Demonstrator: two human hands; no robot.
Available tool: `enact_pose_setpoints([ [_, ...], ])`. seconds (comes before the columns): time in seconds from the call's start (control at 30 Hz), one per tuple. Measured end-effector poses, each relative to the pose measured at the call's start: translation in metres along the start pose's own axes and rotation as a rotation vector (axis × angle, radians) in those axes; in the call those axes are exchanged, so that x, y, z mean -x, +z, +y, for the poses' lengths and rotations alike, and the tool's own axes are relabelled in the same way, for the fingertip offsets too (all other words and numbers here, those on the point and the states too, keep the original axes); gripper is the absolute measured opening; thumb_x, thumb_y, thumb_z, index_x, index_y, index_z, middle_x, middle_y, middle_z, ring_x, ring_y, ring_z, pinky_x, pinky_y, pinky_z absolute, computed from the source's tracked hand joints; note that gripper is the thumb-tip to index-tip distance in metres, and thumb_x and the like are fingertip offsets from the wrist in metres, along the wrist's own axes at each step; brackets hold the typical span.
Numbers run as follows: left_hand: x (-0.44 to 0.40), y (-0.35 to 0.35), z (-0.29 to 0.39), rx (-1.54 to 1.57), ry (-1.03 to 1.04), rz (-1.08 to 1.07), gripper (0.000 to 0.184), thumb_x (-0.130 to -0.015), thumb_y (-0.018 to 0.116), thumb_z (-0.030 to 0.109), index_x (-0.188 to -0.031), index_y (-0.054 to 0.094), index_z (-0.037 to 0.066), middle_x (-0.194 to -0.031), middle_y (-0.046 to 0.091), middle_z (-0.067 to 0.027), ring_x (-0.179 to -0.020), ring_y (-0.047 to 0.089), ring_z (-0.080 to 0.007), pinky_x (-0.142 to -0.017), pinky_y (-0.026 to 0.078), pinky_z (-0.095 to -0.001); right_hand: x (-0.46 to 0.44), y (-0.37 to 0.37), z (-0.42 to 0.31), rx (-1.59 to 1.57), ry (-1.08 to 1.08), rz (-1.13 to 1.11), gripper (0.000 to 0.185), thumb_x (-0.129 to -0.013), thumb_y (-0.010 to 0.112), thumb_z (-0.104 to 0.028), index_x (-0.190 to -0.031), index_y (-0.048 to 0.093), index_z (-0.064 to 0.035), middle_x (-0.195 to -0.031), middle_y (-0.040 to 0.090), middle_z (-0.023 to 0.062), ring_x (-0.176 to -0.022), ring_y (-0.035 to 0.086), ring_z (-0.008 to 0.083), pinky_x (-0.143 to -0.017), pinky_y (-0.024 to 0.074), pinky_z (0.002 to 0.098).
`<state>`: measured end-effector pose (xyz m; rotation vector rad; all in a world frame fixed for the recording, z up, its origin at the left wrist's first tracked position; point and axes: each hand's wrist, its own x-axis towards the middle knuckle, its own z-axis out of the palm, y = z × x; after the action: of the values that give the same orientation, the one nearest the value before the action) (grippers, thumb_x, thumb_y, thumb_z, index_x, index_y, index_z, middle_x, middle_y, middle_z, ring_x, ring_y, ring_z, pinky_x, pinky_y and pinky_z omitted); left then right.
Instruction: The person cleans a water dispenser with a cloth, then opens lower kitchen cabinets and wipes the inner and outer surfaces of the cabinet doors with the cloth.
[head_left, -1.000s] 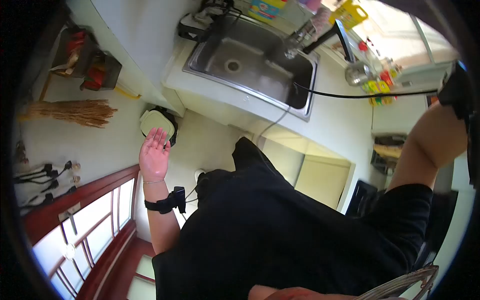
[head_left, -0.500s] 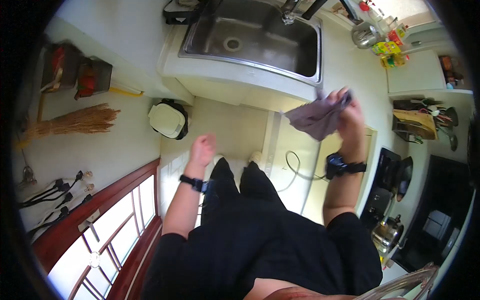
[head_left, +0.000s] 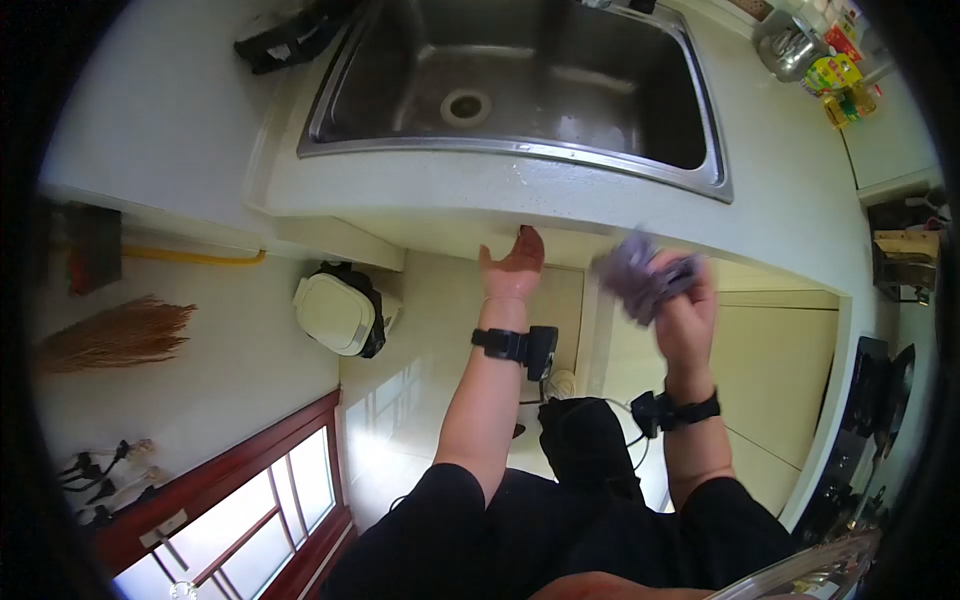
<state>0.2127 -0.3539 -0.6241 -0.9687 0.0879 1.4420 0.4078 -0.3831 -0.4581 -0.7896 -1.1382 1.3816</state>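
Note:
My right hand (head_left: 688, 318) grips a bunched greyish-purple cloth (head_left: 640, 278), blurred by motion, in front of the counter edge. Just below the counter lip, my left hand (head_left: 514, 266) reaches toward the pale cabinet front (head_left: 430, 236), thumb apart from the fingers and nothing seen in it. Its fingertips are in shade, so I cannot tell whether they touch the cabinet. Beyond both hands lies the steel sink (head_left: 520, 155), set in a white countertop (head_left: 400, 185) with water drops near its front rim.
A lidded white bin (head_left: 337, 312) stands on the floor to the left, under a hanging straw broom (head_left: 115, 338). Bottles (head_left: 850, 103) and a metal pot (head_left: 790, 48) stand at the back right of the counter. A dark stove (head_left: 860, 405) is on the right.
I have come closer to the sink. My left hand has moved forward to the cabinet front and opened out. The cloth, hanging spread before, is now bunched in my right hand.

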Motion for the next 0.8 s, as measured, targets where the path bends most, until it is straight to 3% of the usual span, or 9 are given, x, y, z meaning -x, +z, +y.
enact_pose_setpoints([
  [0.1, -0.002, -0.007, 0.010, 0.052, -0.075, -0.103, 0.075, -0.081, 0.051, 0.053, -0.121, 0.035, -0.008, -0.115, 0.047, -0.0182, -0.104, 0.048, -0.0305, -0.088, 0.042, -0.0406, -0.056, 0.033, -0.022, 0.679, -0.709, -0.046, 0.026, -0.079, 0.046, 0.010, -0.102, 0.050, 0.0010, -0.105, 0.054, 0.0143, -0.096, 0.053, 0.0215, -0.082, 0.0425, 0.0277],
  [0.17, -0.008, -0.015, 0.009, 0.069, -0.182, -0.311, 0.071, -0.080, 0.054, 0.052, -0.116, 0.040, -0.007, -0.110, 0.050, -0.0174, -0.101, 0.049, -0.0296, -0.087, 0.042, -0.0393, -0.078, 0.047, -0.009, 1.198, -0.668, -0.088, 0.031, -0.078, 0.060, -0.009, -0.107, 0.051, -0.0003, -0.110, 0.052, 0.0186, -0.104, 0.049, 0.0332, -0.090, 0.0394, 0.0365],
  [0.33, 0.005, -0.018, 0.007, -0.027, -0.173, -0.337, 0.056, -0.079, 0.056, 0.047, -0.102, 0.048, -0.003, -0.096, 0.052, -0.0133, -0.091, 0.049, -0.0260, -0.083, 0.040, -0.0372, -0.066, 0.069, 0.071, 1.633, -0.838, -0.023, 0.047, -0.072, 0.066, -0.029, -0.106, 0.052, -0.0001, -0.116, 0.049, 0.0191, -0.109, 0.046, 0.0339, -0.090, 0.0399, 0.0404],
  [0.5, 0.063, -0.067, 0.035, -0.268, -0.135, -0.394, 0.052, -0.080, 0.056, 0.046, -0.099, 0.048, -0.002, -0.093, 0.051, -0.0109, -0.086, 0.048, -0.0229, -0.079, 0.038, -0.0334, -0.096, 0.160, 0.109, 1.310, -1.010, -0.480, 0.046, -0.071, 0.063, -0.019, -0.112, 0.051, 0.0001, -0.118, 0.050, 0.0179, -0.105, 0.050, 0.0345, -0.088, 0.0418, 0.0398],
  [0.57, 0.099, -0.080, 0.046, -0.215, -0.123, -0.338, 0.052, -0.080, 0.056, 0.048, -0.099, 0.047, 0.000, -0.095, 0.051, -0.0102, -0.088, 0.047, -0.0212, -0.079, 0.038, -0.0337, -0.115, 0.199, 0.120, 1.259, -0.960, -0.770, 0.039, -0.070, 0.058, -0.011, -0.108, 0.055, -0.0013, -0.112, 0.055, 0.0160, -0.098, 0.054, 0.0328, -0.084, 0.0440, 0.0380],
  [0.7, 0.146, -0.099, 0.074, -0.228, -0.079, -0.320, 0.043, -0.082, 0.055, 0.039, -0.100, 0.048, 0.000, -0.093, 0.052, -0.0078, -0.090, 0.048, -0.0189, -0.077, 0.037, -0.0293, -0.127, 0.209, 0.114, 0.819, -0.885, -0.960, 0.034, -0.069, 0.049, 0.003, -0.100, 0.060, -0.0035, -0.099, 0.060, 0.0158, -0.092, 0.056, 0.0325, -0.082, 0.0449, 0.0379],
  [0.73, 0.154, -0.102, 0.078, -0.293, -0.028, -0.323, 0.039, -0.083, 0.053, 0.035, -0.102, 0.048, 0.001, -0.094, 0.054, -0.0068, -0.090, 0.048, -0.0183, -0.077, 0.037, -0.0290, -0.116, 0.201, 0.091, 0.283, -0.465, -1.189, 0.021, -0.068, 0.050, 0.004, -0.086, 0.061, 0.0031, -0.081, 0.063, 0.0174, -0.074, 0.062, 0.0310, -0.067, 0.0499, 0.0338],
  [0.77, 0.160, -0.105, 0.082, -0.273, -0.016, -0.326, 0.039, -0.083, 0.053, 0.035, -0.102, 0.048, 0.001, -0.094, 0.054, -0.0068, -0.090, 0.048, -0.0183, -0.077, 0.037, -0.0290, -0.109, 0.196, 0.080, 0.591, -0.776, -1.002, 0.029, -0.068, 0.043, 0.010, -0.090, 0.061, 0.0045, -0.089, 0.063, 0.0200, -0.081, 0.063, 0.0289, -0.070, 0.0499, 0.0316],
  [0.8, 0.167, -0.107, 0.086, -0.289, 0.032, -0.309, 0.038, -0.084, 0.053, 0.035, -0.098, 0.050, -0.001, -0.093, 0.054, -0.0079, -0.090, 0.049, -0.0201, -0.076, 0.038, -0.0296, -0.107, 0.193, 0.080, 0.524, -0.808, -0.990, 0.029, -0.069, 0.043, 0.009, -0.092, 0.061, 0.0041, -0.090, 0.063, 0.0199, -0.083, 0.062, 0.0290, -0.072, 0.0492, 0.0322],
])
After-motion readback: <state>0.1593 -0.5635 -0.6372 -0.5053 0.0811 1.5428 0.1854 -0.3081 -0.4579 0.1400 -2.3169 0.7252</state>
